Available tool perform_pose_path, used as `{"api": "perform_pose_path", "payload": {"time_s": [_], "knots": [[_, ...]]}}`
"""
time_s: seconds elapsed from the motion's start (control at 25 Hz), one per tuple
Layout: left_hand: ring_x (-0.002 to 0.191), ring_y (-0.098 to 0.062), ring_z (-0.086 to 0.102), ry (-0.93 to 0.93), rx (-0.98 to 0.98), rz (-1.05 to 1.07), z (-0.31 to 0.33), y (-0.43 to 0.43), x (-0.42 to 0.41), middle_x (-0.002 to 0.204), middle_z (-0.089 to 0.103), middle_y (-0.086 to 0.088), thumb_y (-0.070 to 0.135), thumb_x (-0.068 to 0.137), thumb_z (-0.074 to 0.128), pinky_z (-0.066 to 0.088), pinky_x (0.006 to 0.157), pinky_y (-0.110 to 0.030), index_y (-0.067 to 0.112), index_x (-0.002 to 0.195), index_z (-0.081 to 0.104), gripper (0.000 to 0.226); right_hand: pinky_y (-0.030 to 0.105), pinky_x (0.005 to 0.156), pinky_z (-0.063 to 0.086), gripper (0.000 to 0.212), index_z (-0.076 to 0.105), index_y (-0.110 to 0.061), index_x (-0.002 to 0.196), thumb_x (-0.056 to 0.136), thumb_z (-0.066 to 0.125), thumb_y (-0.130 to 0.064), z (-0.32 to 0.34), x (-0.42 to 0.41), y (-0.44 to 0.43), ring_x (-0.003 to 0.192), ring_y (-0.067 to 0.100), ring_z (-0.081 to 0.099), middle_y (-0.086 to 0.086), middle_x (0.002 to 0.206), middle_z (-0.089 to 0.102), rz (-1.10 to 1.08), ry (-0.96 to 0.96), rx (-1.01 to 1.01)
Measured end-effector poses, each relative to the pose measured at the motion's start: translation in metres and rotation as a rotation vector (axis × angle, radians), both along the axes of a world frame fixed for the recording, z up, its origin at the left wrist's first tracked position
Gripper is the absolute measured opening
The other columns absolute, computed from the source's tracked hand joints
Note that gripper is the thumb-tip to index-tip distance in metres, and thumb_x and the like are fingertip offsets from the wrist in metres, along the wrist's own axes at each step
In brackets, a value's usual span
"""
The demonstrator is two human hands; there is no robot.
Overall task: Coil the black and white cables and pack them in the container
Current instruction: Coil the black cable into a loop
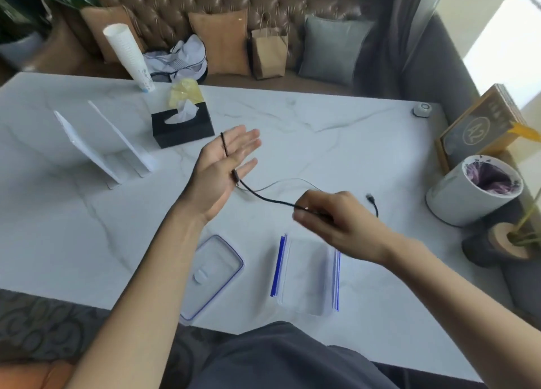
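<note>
My left hand is raised palm-up over the marble table, fingers spread. The black cable loops around its fingers, with one plug resting by the thumb. My right hand pinches the cable farther along. The cable's free end with its plug trails on the table behind that hand. A thin white cable lies on the table under the black one. The clear container with blue clips sits near the front edge. Its blue-rimmed lid lies to the left.
A black tissue box stands behind my left hand. Two white stands are at the left and a stack of paper cups at the back. A white bin, a framed sign and a wooden holder crowd the right edge.
</note>
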State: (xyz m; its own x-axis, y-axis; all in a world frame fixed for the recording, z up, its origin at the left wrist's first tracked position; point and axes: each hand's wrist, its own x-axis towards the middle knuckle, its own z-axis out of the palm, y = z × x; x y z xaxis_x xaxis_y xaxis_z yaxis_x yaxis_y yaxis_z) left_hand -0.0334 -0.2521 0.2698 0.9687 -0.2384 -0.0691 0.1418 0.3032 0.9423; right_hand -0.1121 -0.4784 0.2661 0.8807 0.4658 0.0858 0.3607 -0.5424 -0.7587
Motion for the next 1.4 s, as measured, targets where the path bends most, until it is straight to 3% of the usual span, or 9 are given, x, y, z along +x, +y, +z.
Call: {"api": "perform_pose_path", "payload": {"time_s": [0.2, 0.32, 0.52, 0.64, 0.84, 1.04, 1.12, 1.24, 1.4], "knots": [[0.123, -0.032, 0.059, -0.001, 0.095, -0.508, 0.013, 0.020, 0.010, 0.136, 0.059, -0.018, 0.011, 0.099, 0.046, 0.053, 0.094, -0.037, 0.000, 0.141, 0.041, 0.043, 0.012, 0.049, 0.029, 0.015, 0.064, -0.022, 0.085, 0.098, 0.056, -0.025, 0.035, 0.039, 0.016, 0.048, 0.004, 0.033, -0.007, 0.054, 0.043, -0.183, -0.126, 0.212], [0.123, -0.034, 0.058, -0.032, 0.011, -0.756, 0.019, 0.025, 0.015, 0.133, 0.061, -0.017, 0.024, 0.100, 0.045, 0.053, 0.091, -0.038, 0.008, 0.141, 0.045, 0.045, 0.014, 0.054, 0.032, 0.016, 0.062, -0.020, 0.083, 0.098, 0.058, -0.021, 0.051, 0.064, 0.035, 0.054, 0.002, 0.036, -0.013, 0.058, 0.047, -0.201, -0.196, 0.272], [0.104, -0.022, 0.068, -0.095, -0.110, -0.936, 0.033, 0.020, 0.020, 0.119, 0.069, -0.009, 0.039, 0.095, 0.052, 0.055, 0.077, -0.024, 0.010, 0.139, 0.048, 0.052, 0.024, 0.056, 0.034, 0.016, 0.060, -0.008, 0.082, 0.095, 0.061, -0.017, 0.071, 0.096, 0.050, 0.059, 0.013, 0.038, -0.003, 0.064, 0.048, -0.179, -0.247, 0.345], [0.091, -0.016, 0.070, -0.162, -0.100, -0.988, 0.037, 0.010, 0.020, 0.111, 0.071, -0.006, 0.021, 0.102, 0.046, 0.050, 0.068, -0.016, 0.010, 0.134, 0.050, 0.034, 0.025, 0.055, 0.036, 0.020, 0.058, -0.005, 0.080, 0.097, 0.060, -0.015, 0.073, 0.108, 0.058, 0.058, 0.011, 0.039, -0.004, 0.064, 0.047, -0.152, -0.255, 0.341], [0.105, -0.021, 0.067, -0.244, -0.361, -0.782, 0.042, -0.007, 0.017, 0.122, 0.067, -0.013, -0.010, 0.092, 0.033, 0.052, 0.083, -0.021, 0.006, 0.128, 0.054, 0.044, 0.020, 0.054, 0.041, 0.008, 0.053, -0.011, 0.076, 0.083, 0.053, -0.009, 0.048, 0.104, 0.065, 0.059, -0.001, 0.053, -0.002, 0.070, 0.054, -0.158, 0.063, 0.361], [0.135, -0.027, 0.047, -0.214, -0.400, -0.411, 0.036, -0.014, 0.020, 0.146, 0.049, -0.018, -0.002, 0.100, 0.033, 0.042, 0.106, -0.029, -0.003, 0.142, 0.038, 0.042, 0.014, 0.053, 0.034, 0.034, 0.050, -0.021, 0.065, 0.099, 0.044, -0.020, 0.016, 0.084, 0.067, 0.047, 0.003, 0.041, -0.014, 0.049, 0.045, -0.130, 0.050, 0.142], [0.138, -0.021, 0.045, -0.219, -0.319, -0.260, 0.032, -0.010, 0.024, 0.149, 0.046, -0.014, 0.004, 0.101, 0.038, 0.039, 0.109, -0.027, 0.000, 0.145, 0.035, 0.044, 0.010, 0.052, 0.032, 0.032, 0.056, -0.026, 0.072, 0.103, 0.049, -0.027, 0.010, 0.074, 0.060, 0.047, 0.004, 0.039, -0.014, 0.049, 0.044, -0.066, 0.063, 0.050], [0.138, -0.009, 0.042, -0.293, 0.076, -0.088, 0.026, 0.001, 0.037, 0.151, 0.044, -0.005, 0.011, 0.100, 0.041, 0.033, 0.111, -0.026, 0.006, 0.148, 0.030, 0.050, 0.011, 0.051, 0.031, 0.024, 0.055, -0.031, 0.076, 0.100, 0.057, -0.025, 0.012, 0.063, 0.043, 0.050, 0.008, 0.034, -0.008, 0.053, 0.041, -0.044, 0.018, 0.003], [0.134, -0.013, 0.048, -0.188, 0.208, -0.304, 0.023, 0.016, 0.039, 0.146, 0.050, -0.007, 0.015, 0.103, 0.043, 0.035, 0.113, -0.033, 0.004, 0.147, 0.031, 0.047, 0.014, 0.052, 0.034, 0.012, 0.061, -0.028, 0.085, 0.096, 0.061, -0.024, 0.039, 0.066, 0.026, 0.052, 0.008, 0.036, 0.003, 0.060, 0.052, -0.099, -0.102, 0.026]]}}
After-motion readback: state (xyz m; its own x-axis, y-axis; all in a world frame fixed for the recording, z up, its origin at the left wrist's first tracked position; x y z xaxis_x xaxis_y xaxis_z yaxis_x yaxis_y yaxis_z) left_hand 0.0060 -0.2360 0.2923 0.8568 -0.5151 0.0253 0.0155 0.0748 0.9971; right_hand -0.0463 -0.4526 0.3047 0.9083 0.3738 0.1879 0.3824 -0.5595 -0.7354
